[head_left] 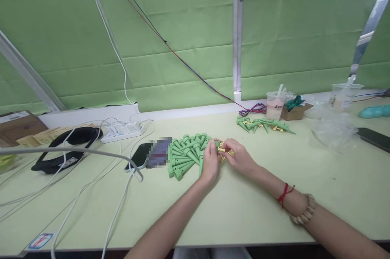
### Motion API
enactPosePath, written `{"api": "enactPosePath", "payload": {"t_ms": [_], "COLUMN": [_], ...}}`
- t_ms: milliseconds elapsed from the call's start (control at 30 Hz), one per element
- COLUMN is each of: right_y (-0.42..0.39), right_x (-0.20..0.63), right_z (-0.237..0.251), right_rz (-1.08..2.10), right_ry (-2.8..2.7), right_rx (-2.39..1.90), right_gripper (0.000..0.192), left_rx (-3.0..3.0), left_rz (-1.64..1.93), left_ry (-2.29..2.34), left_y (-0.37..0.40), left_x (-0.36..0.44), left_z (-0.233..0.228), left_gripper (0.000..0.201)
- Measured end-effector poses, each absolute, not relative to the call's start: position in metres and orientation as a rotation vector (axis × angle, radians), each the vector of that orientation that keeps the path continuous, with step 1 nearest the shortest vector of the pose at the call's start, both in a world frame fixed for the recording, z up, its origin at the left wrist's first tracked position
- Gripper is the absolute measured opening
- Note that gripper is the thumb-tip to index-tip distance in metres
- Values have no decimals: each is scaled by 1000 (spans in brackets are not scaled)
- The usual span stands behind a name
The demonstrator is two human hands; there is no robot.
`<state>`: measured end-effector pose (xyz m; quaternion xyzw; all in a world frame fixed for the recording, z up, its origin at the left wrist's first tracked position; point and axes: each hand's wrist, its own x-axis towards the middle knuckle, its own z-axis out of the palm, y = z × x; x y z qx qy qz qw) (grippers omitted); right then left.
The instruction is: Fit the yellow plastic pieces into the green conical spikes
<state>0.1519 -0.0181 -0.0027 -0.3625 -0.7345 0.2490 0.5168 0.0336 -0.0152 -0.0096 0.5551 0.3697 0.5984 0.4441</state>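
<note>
My left hand (210, 164) is closed round a green plastic spike (217, 144), most of it hidden by the fingers. Close against it, my right hand (239, 156) pinches a small yellow plastic peg (222, 150) at the side of that spike. To the left of my hands lies a pile of green cone-shaped spikes (185, 156) with round caps, some showing small holes. More little yellow pieces (224, 157) lie behind and under my fingers, partly covered. Farther back on the right is another group of green spikes (258, 124), with yellow pieces among them.
Two phones, one dark (139, 156) and one blurred out (159, 153), lie left of the pile. White cables, a power strip (123, 131) and a black headband (55, 163) occupy the left. Drink cups (275, 106), a small box (294, 112) and plastic bags (335, 131) stand back right.
</note>
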Motion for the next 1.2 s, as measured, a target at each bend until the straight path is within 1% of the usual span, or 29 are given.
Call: {"api": "enactPosePath", "payload": {"t_ms": [33, 67, 200, 267, 433, 567, 700, 800, 900, 1000, 1133, 1200], "right_y": [-17, -15, -7, -6, -11, -14, -13, -12, -12, -11, -12, -13], "right_x": [153, 154, 153, 154, 162, 167, 170, 170, 167, 164, 164, 167], "right_z": [-3, -4, -8, -8, -1, 2, 0, -1, -2, -2, 3, 4], "right_rz": [621, 715, 1390, 1611, 1883, 2001, 2053, 2058, 2017, 1849, 1503, 1441], "right_ry": [-1757, -1728, -1444, -1298, -1174, -1137, -1060, -1073, -1132, -1240, -1609, -1769], "right_rx": [-870, -878, -949, -941, -764, -753, -746, -760, -758, -841, -1120, -1193], "right_gripper": [17, 18, 39, 40, 25, 25, 24, 26, 27, 30, 45, 50], "left_rx": [1385, 1399, 1423, 1416, 1445, 1511, 1516, 1516, 1531, 1502, 1434, 1391], "left_rz": [1490, 1499, 1477, 1452, 1464, 1426, 1347, 1282, 1244, 1345, 1447, 1445], "left_ry": [933, 948, 933, 921, 930, 908, 862, 843, 833, 881, 942, 954], "left_y": [-16, -17, -24, -25, -20, -16, -19, -21, -21, -18, -14, -14], "left_x": [34, 34, 37, 38, 34, 30, 27, 24, 22, 21, 21, 21], "left_z": [-9, -8, -3, -1, -1, 0, 5, 9, 10, 8, 4, 3], "left_gripper": [39, 39, 41, 43, 42, 42, 40, 41, 42, 43, 42, 43]}}
